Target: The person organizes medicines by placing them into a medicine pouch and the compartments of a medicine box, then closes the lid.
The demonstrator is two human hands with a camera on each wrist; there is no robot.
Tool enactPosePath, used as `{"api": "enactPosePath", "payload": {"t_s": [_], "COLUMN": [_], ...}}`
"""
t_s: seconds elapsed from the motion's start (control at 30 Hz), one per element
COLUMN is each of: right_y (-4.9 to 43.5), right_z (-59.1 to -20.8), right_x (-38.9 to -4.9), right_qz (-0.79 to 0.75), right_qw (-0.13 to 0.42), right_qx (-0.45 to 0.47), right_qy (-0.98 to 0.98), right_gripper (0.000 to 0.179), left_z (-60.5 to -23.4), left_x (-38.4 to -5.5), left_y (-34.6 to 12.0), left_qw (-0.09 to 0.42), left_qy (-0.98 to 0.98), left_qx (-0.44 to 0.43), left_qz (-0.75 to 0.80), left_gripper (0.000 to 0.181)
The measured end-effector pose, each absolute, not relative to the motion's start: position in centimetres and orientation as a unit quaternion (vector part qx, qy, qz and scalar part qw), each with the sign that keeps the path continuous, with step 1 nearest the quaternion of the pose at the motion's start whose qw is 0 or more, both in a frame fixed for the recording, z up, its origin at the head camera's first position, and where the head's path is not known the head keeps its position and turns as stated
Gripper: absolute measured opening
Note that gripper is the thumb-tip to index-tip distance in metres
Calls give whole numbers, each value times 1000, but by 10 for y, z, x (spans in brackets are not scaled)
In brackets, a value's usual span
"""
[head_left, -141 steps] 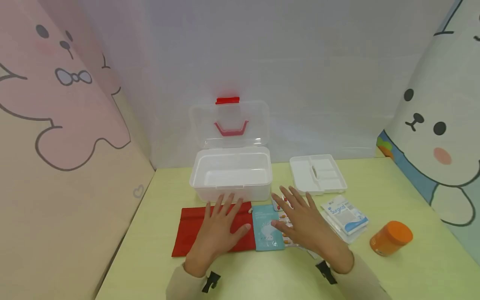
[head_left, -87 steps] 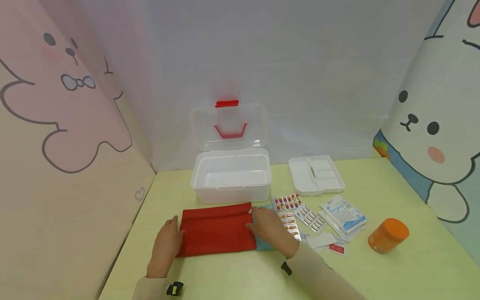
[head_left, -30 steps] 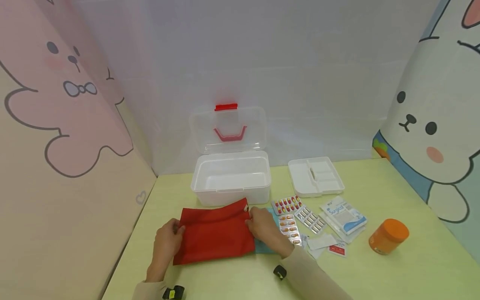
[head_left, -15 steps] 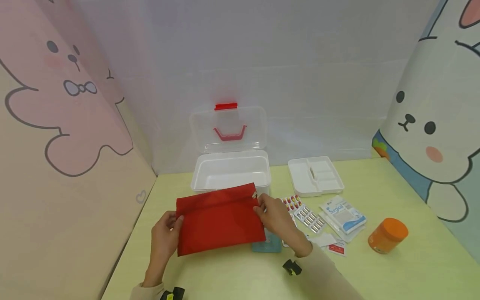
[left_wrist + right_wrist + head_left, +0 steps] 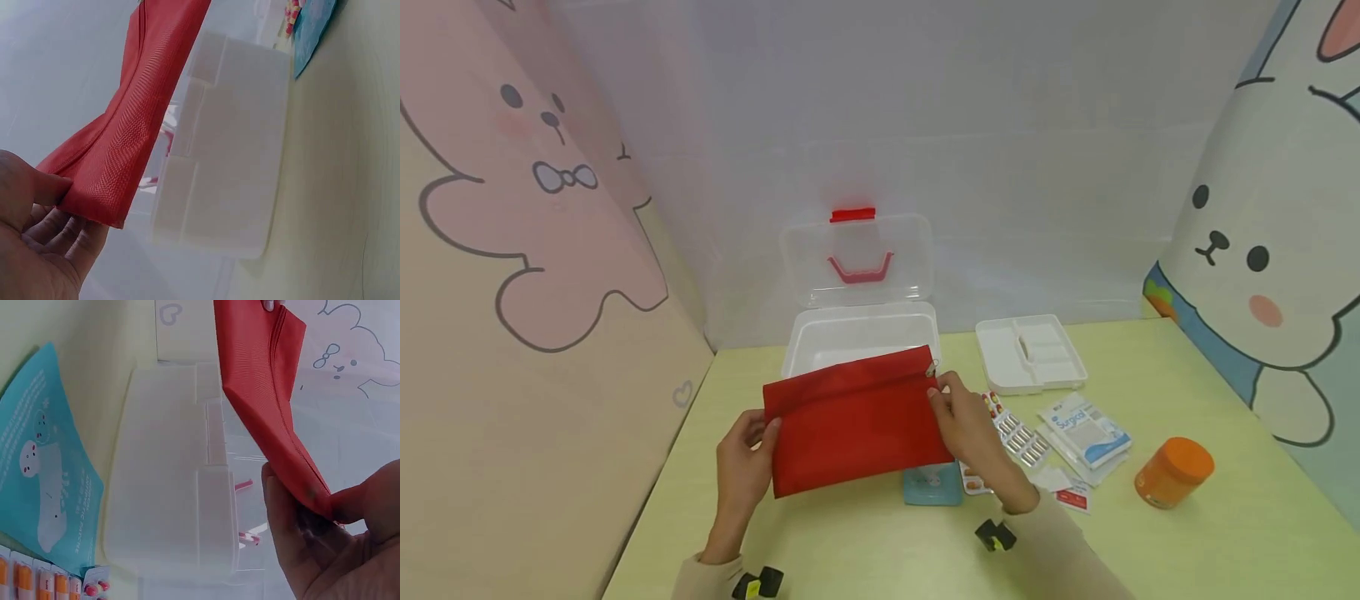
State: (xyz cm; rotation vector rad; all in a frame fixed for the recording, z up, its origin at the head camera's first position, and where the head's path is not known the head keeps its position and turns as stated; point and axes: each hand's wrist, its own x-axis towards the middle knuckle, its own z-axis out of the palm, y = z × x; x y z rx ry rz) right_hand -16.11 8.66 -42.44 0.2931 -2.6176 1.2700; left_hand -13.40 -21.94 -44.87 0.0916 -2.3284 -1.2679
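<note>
A flat red zippered pouch (image 5: pixel 857 421) is held up off the table, tilted with its right end higher. My left hand (image 5: pixel 745 462) pinches its left edge, thumb in front. The right edge is pinched by my right hand (image 5: pixel 973 429), close to the zipper pull. Behind the pouch stands a white plastic box (image 5: pixel 805 333) with its clear lid (image 5: pixel 857 250) raised; the pouch hides the box's front in the head view. In the left wrist view the pouch (image 5: pixel 125 131) hangs before the box wall (image 5: pixel 231 144). The right wrist view shows thumb and fingers on the pouch's end (image 5: pixel 306 494).
A white divided tray (image 5: pixel 1052 354) lies right of the box. Nearby are blister packs (image 5: pixel 1022 437), a teal packet (image 5: pixel 932 487) partly under my view of the pouch, a Surgical packet (image 5: pixel 1086 429), small sachets (image 5: pixel 1073 496) and an orange jar (image 5: pixel 1175 472).
Both hands went from spread open over the table to the pouch's two ends. The pouch has risen off the table and moved toward the box, uncovering part of the teal packet.
</note>
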Motion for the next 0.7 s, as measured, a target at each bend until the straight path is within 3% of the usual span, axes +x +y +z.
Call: {"api": "enactPosePath", "payload": {"t_s": [0.3,0.7], "right_y": [100,122], "right_z": [-424,-425], "right_x": [-164,-161], "right_qz": [476,487], "right_qw": [189,291], "right_qx": [85,76], "right_qy": [-855,-820], "right_gripper": [24,20], "left_z": [-446,-441], "left_x": [-142,-156], "left_y": [-199,-173], "left_qw": [229,205], "left_qy": [-814,-783], "left_qx": [18,1], "left_qz": [-533,-587], "left_gripper": [15,14]}}
